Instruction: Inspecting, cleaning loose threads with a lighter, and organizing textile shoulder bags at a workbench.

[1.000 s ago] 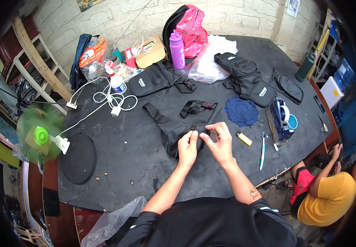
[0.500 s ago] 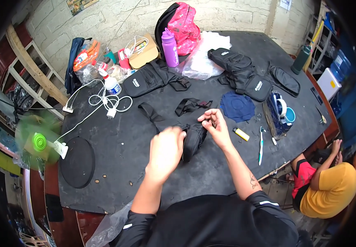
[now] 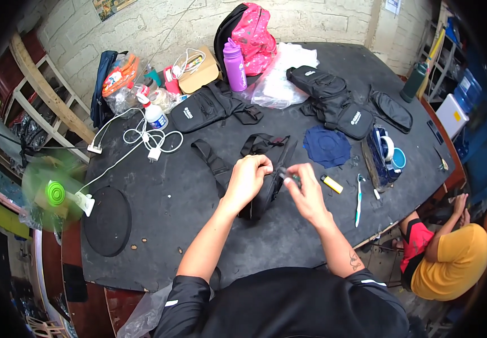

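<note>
A small black bag [image 3: 259,207] stands on the dark table in front of me, its strap [image 3: 209,158] trailing off to the left. Above the bag's top edge, my left hand [image 3: 246,180] is closed in a pinch; whatever its fingertips hold is too small to make out. Close by on the right, my right hand [image 3: 308,194] grips a small dark tool [image 3: 286,174], blurred by motion. Another black strap with a buckle [image 3: 261,144] lies just beyond the bag.
Black bags [image 3: 207,110] [image 3: 339,104], a purple bottle [image 3: 234,67] and a pink backpack [image 3: 257,39] stand farther back. Dark blue fabric [image 3: 327,146], a yellow lighter [image 3: 332,184], a toothbrush [image 3: 359,200] and a tool tray [image 3: 376,160] lie right. Left are a spinning fan [image 3: 54,193] and cables [image 3: 142,135]. A person [image 3: 452,262] sits right.
My left hand has moved right and up, its fingers now pinched above the bag. My right hand has shifted slightly right and down with the small dark tool. The bag stays roughly in place.
</note>
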`<action>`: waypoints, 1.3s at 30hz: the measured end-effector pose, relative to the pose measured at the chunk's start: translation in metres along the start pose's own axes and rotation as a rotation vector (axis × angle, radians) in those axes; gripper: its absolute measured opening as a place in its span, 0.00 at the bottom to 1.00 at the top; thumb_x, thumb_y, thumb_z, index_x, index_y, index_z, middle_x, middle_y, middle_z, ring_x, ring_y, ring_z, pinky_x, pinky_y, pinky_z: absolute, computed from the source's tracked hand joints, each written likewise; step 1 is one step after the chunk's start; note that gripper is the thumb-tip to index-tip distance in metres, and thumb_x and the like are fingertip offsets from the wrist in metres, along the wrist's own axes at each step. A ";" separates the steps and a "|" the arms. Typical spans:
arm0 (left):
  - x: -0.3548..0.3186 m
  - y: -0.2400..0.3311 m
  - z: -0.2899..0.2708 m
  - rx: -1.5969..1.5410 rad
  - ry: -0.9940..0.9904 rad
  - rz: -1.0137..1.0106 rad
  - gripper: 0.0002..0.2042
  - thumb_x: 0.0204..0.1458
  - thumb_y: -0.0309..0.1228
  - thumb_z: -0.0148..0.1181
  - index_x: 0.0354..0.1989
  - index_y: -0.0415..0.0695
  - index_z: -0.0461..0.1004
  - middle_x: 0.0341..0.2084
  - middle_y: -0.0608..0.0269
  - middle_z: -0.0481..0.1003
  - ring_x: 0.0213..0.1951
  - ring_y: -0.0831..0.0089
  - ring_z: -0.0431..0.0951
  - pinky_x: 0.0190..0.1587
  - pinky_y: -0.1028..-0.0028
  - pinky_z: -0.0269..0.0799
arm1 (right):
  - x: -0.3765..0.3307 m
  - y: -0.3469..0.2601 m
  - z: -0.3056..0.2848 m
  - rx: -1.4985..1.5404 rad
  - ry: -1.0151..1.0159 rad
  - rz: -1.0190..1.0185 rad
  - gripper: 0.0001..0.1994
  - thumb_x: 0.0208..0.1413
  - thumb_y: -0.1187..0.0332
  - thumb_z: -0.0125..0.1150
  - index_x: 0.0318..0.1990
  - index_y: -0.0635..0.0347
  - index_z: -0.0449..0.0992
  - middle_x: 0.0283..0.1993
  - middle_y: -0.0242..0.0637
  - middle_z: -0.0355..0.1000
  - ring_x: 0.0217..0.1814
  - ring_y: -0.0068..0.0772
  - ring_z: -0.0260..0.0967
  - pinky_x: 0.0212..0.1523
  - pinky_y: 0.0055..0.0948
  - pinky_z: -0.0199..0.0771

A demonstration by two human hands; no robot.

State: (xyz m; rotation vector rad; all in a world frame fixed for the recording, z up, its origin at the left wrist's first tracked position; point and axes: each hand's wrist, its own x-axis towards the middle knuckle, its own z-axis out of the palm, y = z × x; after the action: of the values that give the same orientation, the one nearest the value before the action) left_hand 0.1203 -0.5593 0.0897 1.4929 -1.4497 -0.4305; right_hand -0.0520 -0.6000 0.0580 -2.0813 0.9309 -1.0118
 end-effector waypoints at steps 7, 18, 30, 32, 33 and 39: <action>-0.005 -0.002 0.006 0.126 0.025 0.085 0.02 0.47 0.21 0.52 0.26 0.36 0.71 0.23 0.52 0.73 0.32 0.54 0.74 0.38 0.63 0.67 | 0.001 -0.019 0.009 -0.133 0.103 -0.101 0.08 0.46 0.69 0.63 0.33 0.61 0.73 0.33 0.38 0.67 0.26 0.43 0.71 0.27 0.36 0.70; -0.011 -0.003 0.009 0.076 0.087 0.080 0.03 0.50 0.19 0.49 0.28 0.38 0.69 0.25 0.57 0.74 0.30 0.59 0.75 0.34 0.65 0.67 | 0.005 -0.019 0.009 -0.159 0.136 -0.176 0.07 0.45 0.71 0.64 0.31 0.61 0.72 0.30 0.37 0.67 0.27 0.41 0.72 0.28 0.34 0.71; -0.024 0.012 -0.008 0.402 -0.117 0.293 0.06 0.42 0.29 0.64 0.29 0.42 0.77 0.30 0.61 0.77 0.36 0.63 0.76 0.42 0.69 0.68 | 0.015 0.019 0.015 0.507 -0.094 0.101 0.22 0.46 0.77 0.53 0.52 0.58 0.62 0.53 0.31 0.61 0.63 0.25 0.56 0.60 0.32 0.53; -0.027 0.009 0.002 0.545 -0.034 0.372 0.03 0.43 0.27 0.61 0.27 0.42 0.75 0.28 0.62 0.76 0.34 0.63 0.75 0.39 0.67 0.67 | 0.015 0.016 0.014 0.515 -0.099 0.120 0.21 0.47 0.77 0.52 0.52 0.57 0.62 0.52 0.31 0.63 0.63 0.25 0.56 0.60 0.31 0.53; -0.029 0.006 0.007 0.617 0.008 0.411 0.02 0.43 0.25 0.60 0.25 0.42 0.74 0.27 0.62 0.75 0.33 0.63 0.75 0.38 0.67 0.67 | 0.014 0.013 0.013 0.541 -0.101 0.122 0.21 0.47 0.77 0.51 0.52 0.57 0.62 0.51 0.31 0.64 0.63 0.25 0.56 0.61 0.30 0.52; -0.032 -0.018 0.019 0.386 0.138 0.188 0.06 0.43 0.18 0.48 0.29 0.42 0.64 0.28 0.59 0.69 0.36 0.61 0.69 0.39 0.65 0.58 | -0.001 -0.005 0.004 0.143 -0.052 0.146 0.13 0.52 0.71 0.55 0.45 0.61 0.66 0.44 0.39 0.68 0.48 0.36 0.71 0.45 0.31 0.70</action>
State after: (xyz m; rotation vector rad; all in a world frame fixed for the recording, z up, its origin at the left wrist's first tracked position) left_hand 0.1080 -0.5415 0.0545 1.6282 -1.6053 0.0721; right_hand -0.0477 -0.5951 0.0595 -1.8843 0.9413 -0.9166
